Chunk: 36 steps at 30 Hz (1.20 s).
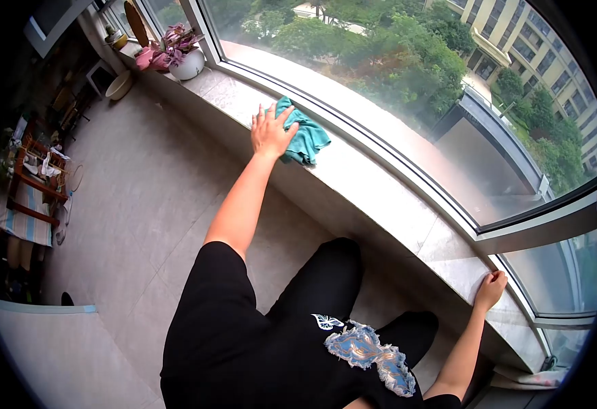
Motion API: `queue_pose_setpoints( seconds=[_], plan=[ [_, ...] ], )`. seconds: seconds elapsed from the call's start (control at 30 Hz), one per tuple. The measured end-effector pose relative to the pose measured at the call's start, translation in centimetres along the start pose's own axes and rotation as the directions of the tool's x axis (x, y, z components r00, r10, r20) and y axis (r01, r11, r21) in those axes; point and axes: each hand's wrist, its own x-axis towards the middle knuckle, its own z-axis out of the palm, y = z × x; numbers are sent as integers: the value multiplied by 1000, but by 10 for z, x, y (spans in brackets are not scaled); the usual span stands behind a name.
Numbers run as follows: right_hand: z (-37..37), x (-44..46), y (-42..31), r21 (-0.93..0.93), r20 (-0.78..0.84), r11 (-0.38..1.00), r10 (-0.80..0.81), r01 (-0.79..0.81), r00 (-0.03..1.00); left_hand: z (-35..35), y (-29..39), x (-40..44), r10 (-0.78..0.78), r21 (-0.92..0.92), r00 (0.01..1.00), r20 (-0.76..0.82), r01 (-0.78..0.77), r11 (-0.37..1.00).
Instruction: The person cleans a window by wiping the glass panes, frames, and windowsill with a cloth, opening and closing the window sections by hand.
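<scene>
A crumpled green cloth point(305, 140) lies on the pale stone window sill point(387, 184), partly over its inner edge. My left hand point(271, 133) presses on the cloth's left part, palm down with fingers spread. Farther right along the same sill, my right hand point(490, 290) rests near the window frame with its fingers curled in. Whether anything is inside those curled fingers cannot be made out.
Potted plants, one in a white pot point(188, 65), stand at the sill's far left end. The window frame point(353, 126) runs along the sill. A basin point(119, 85) sits on the floor, and a wooden chair point(36, 180) stands at the left.
</scene>
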Motion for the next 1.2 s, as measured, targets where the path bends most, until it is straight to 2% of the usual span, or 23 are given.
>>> queue_pose_setpoints(
  seconds=[0.07, 0.17, 0.27, 0.4, 0.47, 0.6, 0.67, 0.77, 0.83, 0.87, 1.0, 1.07, 1.17, 1.2],
  plan=[
    [4, 0, 3, -14, -15, 999, -35, 35, 999, 7, -28, 34, -98, 74, 995, 10, 97, 993],
    [5, 0, 1, -6, -38, 1000, -23, 23, 999, 21, -23, 52, -231, 132, 973, 13, 228, 965],
    [-2, -2, -9, 6, -56, 1000, 7, -6, 998, 21, 14, 31, -192, 112, 981, 33, 188, 976],
    [1, -3, -7, 12, -43, 1000, 12, -11, 999, 17, 71, -39, 68, -12, 997, -33, -68, 998],
    [4, -2, -5, -4, -59, 1000, -23, 22, 998, 5, 118, -79, 146, -40, 989, -36, -147, 988],
    [-1, -4, -8, 12, -34, 1000, -22, 22, 999, -10, 221, -154, 305, -123, 952, 0, -303, 945],
    [-2, -5, -5, 18, -22, 999, -36, 36, 999, -19, 270, -191, 347, -157, 935, 79, -332, 930],
    [-2, -4, -5, 37, -35, 998, -58, 59, 998, -38, 327, -255, 512, -289, 850, 122, -463, 838],
    [-3, -4, -3, 55, -35, 996, -62, 64, 997, -47, 347, -285, 637, -347, 769, 54, -584, 734],
    [-4, -4, -4, 70, -34, 996, -61, 64, 998, -48, 351, -291, 691, -376, 723, 24, -634, 676],
    [-10, -6, -3, 117, 5, 992, -38, 38, 999, -42, 326, -262, 724, -421, 689, 35, -647, 635],
    [-9, -7, -4, 187, 5, 982, -8, 7, 1000, -42, 293, -227, 657, -393, 752, 43, -592, 704],
    [-6, -8, -4, 143, -15, 989, -36, 38, 999, -24, 210, -158, 436, -242, 897, 75, -408, 880],
    [-10, -12, -10, 139, -8, 990, -36, 37, 999, -18, 177, -135, 361, -185, 932, 40, -349, 919]
  ],
)
